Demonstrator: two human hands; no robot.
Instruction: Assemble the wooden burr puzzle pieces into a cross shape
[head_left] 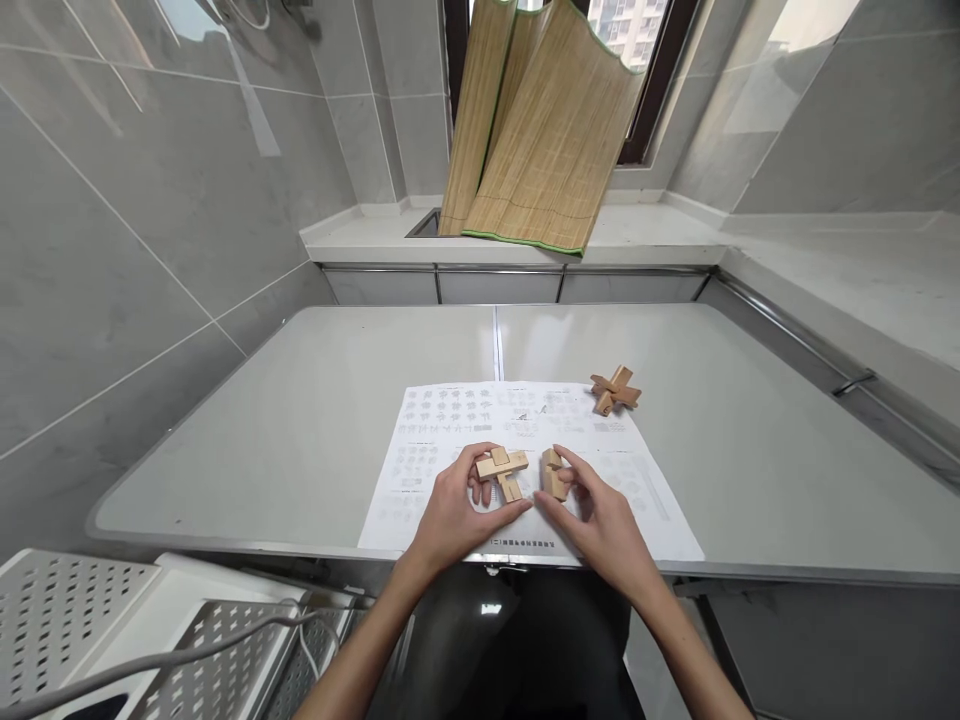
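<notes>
My left hand [466, 495] has its fingers curled around a partly joined wooden burr puzzle [504, 468], made of several pale interlocking bars. Just to the right, my right hand [596, 508] grips a notched wooden puzzle piece [553, 474] between thumb and fingers. A small gap separates the two wooden parts. Both are held over a large printed sheet [420, 505] covered with small line drawings. Off the sheet's upper right corner lies a darker, star-shaped wooden puzzle [616, 390], touched by neither hand.
The sheet lies on a pale grey table [300, 430] with a centre seam. Behind it, a folded bamboo mat [551, 140] leans on a white ledge [645, 225] by the window. White perforated racks [67, 610] and a grey cable [195, 655] are at lower left.
</notes>
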